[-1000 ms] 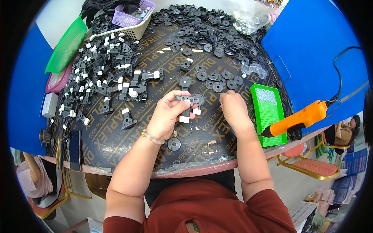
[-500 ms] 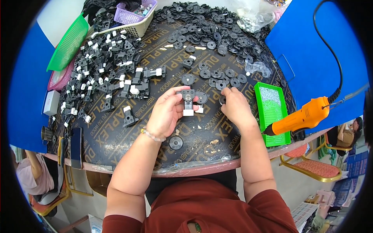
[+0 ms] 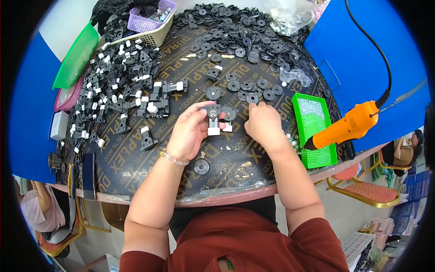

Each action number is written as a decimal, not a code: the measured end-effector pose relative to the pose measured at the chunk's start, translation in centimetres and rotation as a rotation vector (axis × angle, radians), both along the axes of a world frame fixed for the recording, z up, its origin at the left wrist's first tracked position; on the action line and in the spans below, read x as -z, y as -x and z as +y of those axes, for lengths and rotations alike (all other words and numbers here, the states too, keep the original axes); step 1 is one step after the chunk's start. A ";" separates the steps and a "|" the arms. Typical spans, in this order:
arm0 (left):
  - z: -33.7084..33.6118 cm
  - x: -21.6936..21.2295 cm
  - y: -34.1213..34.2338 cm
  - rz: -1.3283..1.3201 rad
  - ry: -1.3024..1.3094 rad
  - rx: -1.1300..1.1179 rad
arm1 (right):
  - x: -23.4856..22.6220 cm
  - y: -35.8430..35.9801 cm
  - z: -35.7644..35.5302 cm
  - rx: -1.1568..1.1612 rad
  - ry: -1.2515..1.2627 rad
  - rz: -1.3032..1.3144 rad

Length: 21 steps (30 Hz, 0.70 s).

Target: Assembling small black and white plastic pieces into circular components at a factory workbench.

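Head cam: both hands at centre of a dark round table (image 3: pixel 136 177). Left hand (image 3: pixel 190 133) pinches a small black-and-white assembly (image 3: pixel 213 119) btwn thumb and fingers, held just above the tabletop; a black disc sits at its top, white block at its lower end. Right hand (image 3: pixel 265 124) lies knuckles-up just right of it, fingertips near a black disc (image 3: pixel 229 113) next to the assembly; its fingers curl under, so can't tell if it grips anything, prob. just touching.

Loose black disc (image 3: pixel 201 166) lies near the left wrist. Pile of black-and-white parts (image 3: pixel 118 95) covers the table's left side, heap of black discs (image 3: pixel 235 36) the far side. Green tray (image 3: pixel 312 124) w/ tiny pieces sits right of the right hand, orange power screwdriver (image 3: pixel 346 129) hanging over its edge on a black cable. Purple basket (image 3: pixel 152 18) and green strainer (image 3: pixel 74 56) at far left. Another person's arm shows at lower left.
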State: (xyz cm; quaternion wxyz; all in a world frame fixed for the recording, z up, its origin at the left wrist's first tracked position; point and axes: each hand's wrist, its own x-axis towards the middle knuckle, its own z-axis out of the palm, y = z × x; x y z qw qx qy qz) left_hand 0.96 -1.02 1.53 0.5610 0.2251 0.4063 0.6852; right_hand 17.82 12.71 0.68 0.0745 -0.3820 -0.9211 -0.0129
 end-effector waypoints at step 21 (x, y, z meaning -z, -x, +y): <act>0.0 0.0 0.1 -0.010 -0.006 -0.008 | 1.1 -0.3 0.8 -0.111 0.166 0.280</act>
